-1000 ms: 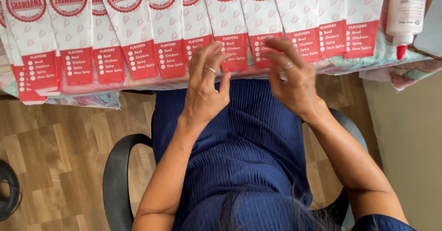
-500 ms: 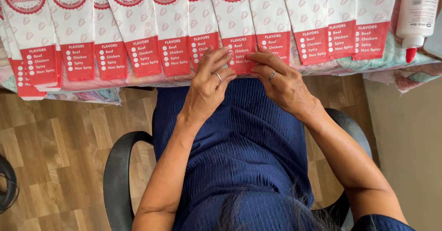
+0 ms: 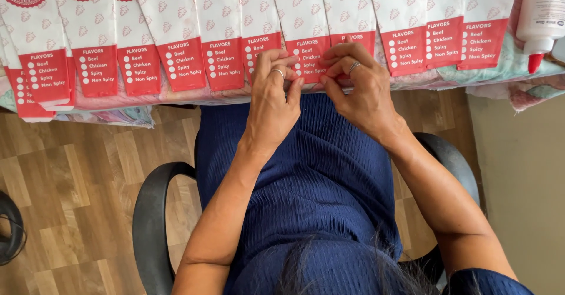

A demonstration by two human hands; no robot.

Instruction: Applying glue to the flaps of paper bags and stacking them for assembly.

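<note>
A row of several overlapping white and red paper sleeves [image 3: 182,42] lies along the table's near edge. My left hand [image 3: 273,92] and my right hand [image 3: 359,83] meet at the red lower end of one sleeve [image 3: 311,60] in the middle of the row. The fingertips of both hands pinch its bottom edge, thumbs underneath. Each hand wears a ring. My lap in a blue dress [image 3: 318,195] is just below.
A white glue bottle with a red tip [image 3: 540,18] lies at the far right on a patterned cloth [image 3: 518,74]. A black chair armrest [image 3: 150,218] curves at my left. Wooden floor [image 3: 70,189] shows below, with a dark object [image 3: 10,230] at the left edge.
Both hands have moved up from over my lap to the table edge and closed their fingertips on the bottom of the middle sleeve. The view has shifted slightly.
</note>
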